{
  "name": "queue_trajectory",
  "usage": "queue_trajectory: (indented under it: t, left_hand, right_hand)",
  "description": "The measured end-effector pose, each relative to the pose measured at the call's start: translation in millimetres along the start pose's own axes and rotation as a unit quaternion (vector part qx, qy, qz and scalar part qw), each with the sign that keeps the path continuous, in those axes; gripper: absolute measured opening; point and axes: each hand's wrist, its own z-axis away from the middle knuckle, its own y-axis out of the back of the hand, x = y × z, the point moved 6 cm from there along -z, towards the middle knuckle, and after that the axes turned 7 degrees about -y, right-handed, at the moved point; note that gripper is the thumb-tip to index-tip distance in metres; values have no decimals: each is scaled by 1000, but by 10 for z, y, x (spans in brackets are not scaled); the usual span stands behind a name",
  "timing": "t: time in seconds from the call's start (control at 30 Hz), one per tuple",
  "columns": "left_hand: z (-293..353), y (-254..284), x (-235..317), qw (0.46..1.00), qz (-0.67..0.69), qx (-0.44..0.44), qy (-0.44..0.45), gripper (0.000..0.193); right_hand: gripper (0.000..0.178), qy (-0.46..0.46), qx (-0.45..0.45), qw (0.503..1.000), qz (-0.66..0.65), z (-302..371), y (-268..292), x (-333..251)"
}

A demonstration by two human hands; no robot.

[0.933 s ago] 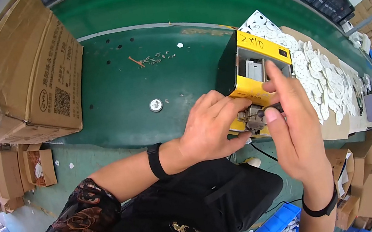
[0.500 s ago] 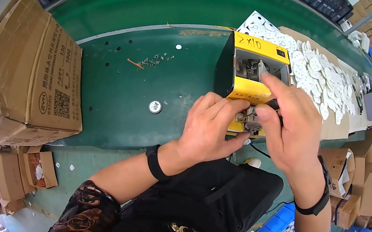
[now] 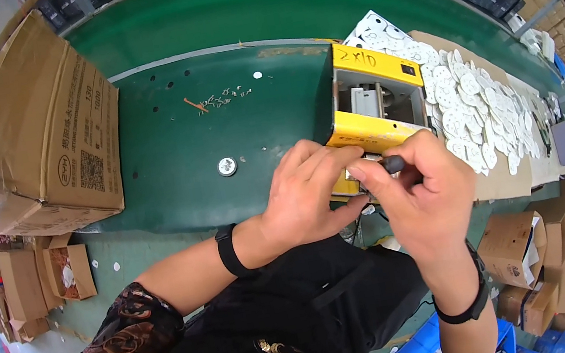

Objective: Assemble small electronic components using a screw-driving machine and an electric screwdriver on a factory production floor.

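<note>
A yellow and black screw feeder (image 3: 382, 126) stands at the table's front edge, its top open on metal parts inside. My left hand (image 3: 305, 199) grips the feeder's front from the left, fingers and thumb curled about the small metal parts there. My right hand (image 3: 432, 200) is closed round a slim tool with a black handle (image 3: 393, 164), held sideways with its inner end toward my left fingertips. My fingers hide the tool's tip and most of the metal parts at the feeder's front.
A large cardboard box (image 3: 78, 136) stands on the left of the green table (image 3: 173, 150). Loose screws (image 3: 221, 99) and a round silver piece (image 3: 226, 166) lie mid-table. Many white discs (image 3: 473, 107) are heaped right of the feeder. Below is a blue bin (image 3: 419, 348).
My right hand has drawn down from the feeder's open top, its index finger now curled on the black handle. A pale block now shows inside the top. My left hand stays at the front.
</note>
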Motion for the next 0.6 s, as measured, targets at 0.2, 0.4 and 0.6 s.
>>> queue_trajectory:
  t: [0.2, 0.4, 0.6]
  left_hand:
    - [-47, -15, 51, 999, -34, -35, -23, 59]
    - [-204, 2, 202, 993, -57, -95, -33, 59]
    - [-291, 36, 263, 991, -80, -93, -52, 47]
  right_hand:
    - [25, -21, 74, 993, -85, -28, 286, -76]
    - [16, -28, 236, 941, -242, 219, 1071, 191]
    - [22, -221, 253, 814, -473, 855, 766, 1139]
